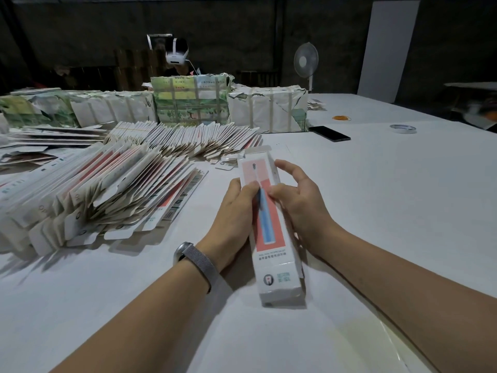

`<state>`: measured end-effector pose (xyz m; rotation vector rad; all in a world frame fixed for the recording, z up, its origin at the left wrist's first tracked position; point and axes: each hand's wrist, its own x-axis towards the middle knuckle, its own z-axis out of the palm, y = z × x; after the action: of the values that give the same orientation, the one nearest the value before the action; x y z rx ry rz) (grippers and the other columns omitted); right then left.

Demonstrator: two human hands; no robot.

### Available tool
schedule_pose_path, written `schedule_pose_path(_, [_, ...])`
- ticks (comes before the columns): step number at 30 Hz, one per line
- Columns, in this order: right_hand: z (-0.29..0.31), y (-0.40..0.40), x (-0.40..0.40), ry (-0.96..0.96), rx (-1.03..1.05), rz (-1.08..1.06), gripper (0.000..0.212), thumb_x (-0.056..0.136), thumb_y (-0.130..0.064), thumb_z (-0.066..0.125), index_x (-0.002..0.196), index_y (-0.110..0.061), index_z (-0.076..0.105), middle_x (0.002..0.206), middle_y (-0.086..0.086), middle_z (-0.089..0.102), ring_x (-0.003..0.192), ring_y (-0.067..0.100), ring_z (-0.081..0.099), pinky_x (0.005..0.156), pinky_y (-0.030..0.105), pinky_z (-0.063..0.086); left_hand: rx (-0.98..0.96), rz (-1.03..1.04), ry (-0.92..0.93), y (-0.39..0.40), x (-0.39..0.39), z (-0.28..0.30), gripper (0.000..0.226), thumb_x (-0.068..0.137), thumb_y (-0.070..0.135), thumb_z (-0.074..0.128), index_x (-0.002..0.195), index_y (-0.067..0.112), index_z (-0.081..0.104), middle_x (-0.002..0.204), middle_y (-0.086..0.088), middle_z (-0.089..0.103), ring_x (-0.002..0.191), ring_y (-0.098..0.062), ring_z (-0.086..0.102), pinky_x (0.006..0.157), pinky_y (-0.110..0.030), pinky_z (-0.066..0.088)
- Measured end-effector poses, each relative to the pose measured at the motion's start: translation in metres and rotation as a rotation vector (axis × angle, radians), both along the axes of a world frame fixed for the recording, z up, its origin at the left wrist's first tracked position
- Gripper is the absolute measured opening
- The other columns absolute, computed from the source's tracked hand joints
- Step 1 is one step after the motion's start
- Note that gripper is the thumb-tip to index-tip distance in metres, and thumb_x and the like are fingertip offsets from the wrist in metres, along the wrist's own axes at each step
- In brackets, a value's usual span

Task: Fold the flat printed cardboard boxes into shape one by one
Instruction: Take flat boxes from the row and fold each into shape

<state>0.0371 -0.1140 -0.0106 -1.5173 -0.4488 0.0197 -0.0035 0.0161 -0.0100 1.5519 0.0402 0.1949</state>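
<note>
Box (pixel 271 230), long, white with coral panel, toothbrush print, between both hands

Packing workshop: stacked flat cartons (pixel 113 189), wrapped bundles (pixel 266 109).

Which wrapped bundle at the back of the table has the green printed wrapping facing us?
The middle bundle, taller than the white-wrapped bundle to its right.

A long, narrow white cardboard box (pixel 271 227) printed with a salmon-red panel and a blue toothbrush stands opened into its rectangular shape, lengthwise over the middle of the worktop, its far flap raised. Fanned rows of flat white-and-red cardboard boxes (pixel 107 195) lie overlapped toward the worktop's left edge.
</note>
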Motion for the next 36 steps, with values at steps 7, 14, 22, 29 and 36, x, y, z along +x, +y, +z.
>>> schedule_pose_path(7, [-0.002, 0.002, 0.0, -0.012, -0.021, 0.075, 0.045, 0.076, -0.034, 0.059, 0.118, -0.047, 0.047, 0.088, 0.004, 0.076, 0.074, 0.026, 0.076, 0.062, 0.032, 0.059, -0.045, 0.031, -0.052, 0.001, 0.002, 0.0, 0.032, 0.107, 0.05, 0.033, 0.123, 0.025, 0.045, 0.074, 0.003, 0.073, 0.068, -0.017, 0.075, 0.057, -0.023, 0.057])
schedule_pose_path(14, [-0.002, 0.002, 0.0, -0.011, -0.043, 0.123, 0.042, 0.081, -0.033, 0.054, 0.117, -0.053, 0.048, 0.09, -0.002, 0.075, 0.08, 0.026, 0.076, 0.066, 0.037, 0.063, -0.122, 0.011, -0.133, 0.003, 0.001, 0.0, 0.019, 0.109, 0.04, 0.037, 0.127, 0.036, 0.044, 0.074, 0.008, 0.073, 0.065, -0.015, 0.073, 0.058, -0.025, 0.057])
schedule_pose_path(22, [-0.003, 0.003, 0.001, -0.006, -0.06, 0.114, 0.03, 0.082, -0.04, 0.054, 0.104, -0.061, 0.052, 0.079, 0.0, 0.073, 0.072, 0.026, 0.073, 0.076, 0.054, 0.058, -0.07, 0.004, -0.136, 0.006, 0.003, -0.001, 0.028, 0.109, 0.035, 0.04, 0.13, 0.02, 0.05, 0.074, 0.007, 0.071, 0.066, -0.014, 0.071, 0.06, -0.026, 0.056])
schedule_pose_path(29, [-0.004, 0.003, 0.008, 0.048, 0.012, 0.029, 0.031, 0.077, -0.04, 0.055, 0.106, -0.032, 0.054, 0.072, -0.002, 0.07, 0.064, 0.014, 0.068, 0.057, 0.026, 0.052, 0.006, -0.037, -0.133, 0.004, 0.0, 0.0, 0.024, 0.11, 0.033, 0.039, 0.125, 0.022, 0.053, 0.073, 0.009, 0.072, 0.066, -0.012, 0.072, 0.058, -0.023, 0.055])
schedule_pose_path(36, [-0.006, 0.003, 0.011, 0.047, 0.107, -0.019, 0.023, 0.073, -0.028, 0.057, 0.094, -0.017, 0.055, 0.087, 0.003, 0.069, 0.068, 0.014, 0.071, 0.059, 0.025, 0.055, 0.077, -0.083, -0.14, 0.004, 0.0, 0.001, 0.019, 0.11, 0.032, 0.037, 0.115, 0.03, 0.055, 0.079, 0.012, 0.074, 0.07, -0.009, 0.072, 0.061, -0.021, 0.056])
